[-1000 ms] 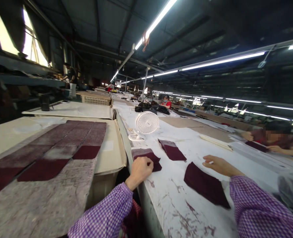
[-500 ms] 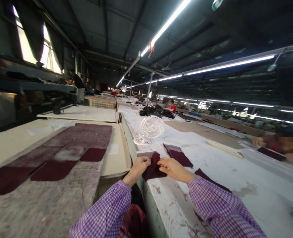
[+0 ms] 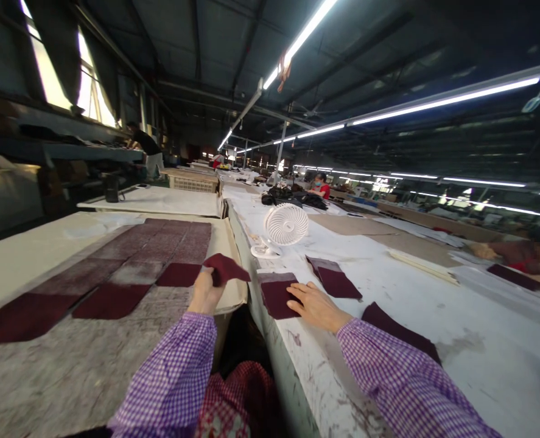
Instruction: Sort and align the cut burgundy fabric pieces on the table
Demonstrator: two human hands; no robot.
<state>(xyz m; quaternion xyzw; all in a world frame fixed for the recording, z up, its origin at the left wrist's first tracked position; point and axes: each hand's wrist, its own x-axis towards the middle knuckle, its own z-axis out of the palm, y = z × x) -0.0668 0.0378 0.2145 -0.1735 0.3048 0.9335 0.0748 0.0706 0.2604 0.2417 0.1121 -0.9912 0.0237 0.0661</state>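
Observation:
My left hand (image 3: 204,291) is closed on a dark red fabric piece (image 3: 227,268), held in the air over the right edge of the cream board (image 3: 69,243) on my left. Several more dark red pieces (image 3: 109,300) lie in a row on that board. My right hand (image 3: 314,304) lies flat and open on a stack of dark red pieces (image 3: 275,294) near the edge of the white table (image 3: 388,286). A second small stack (image 3: 336,280) lies just beyond it, and a larger dark red piece (image 3: 400,331) sits beside my right sleeve.
A small white fan (image 3: 284,226) stands on the white table behind the stacks. A person (image 3: 525,255) works at the far right with dark red pieces; others work farther back. A gap separates the cream board from the white table.
Half a second ago both hands were on the stack. My left hand has since lifted one piece and carried it left over the board, while my right hand stayed flat on the stack.

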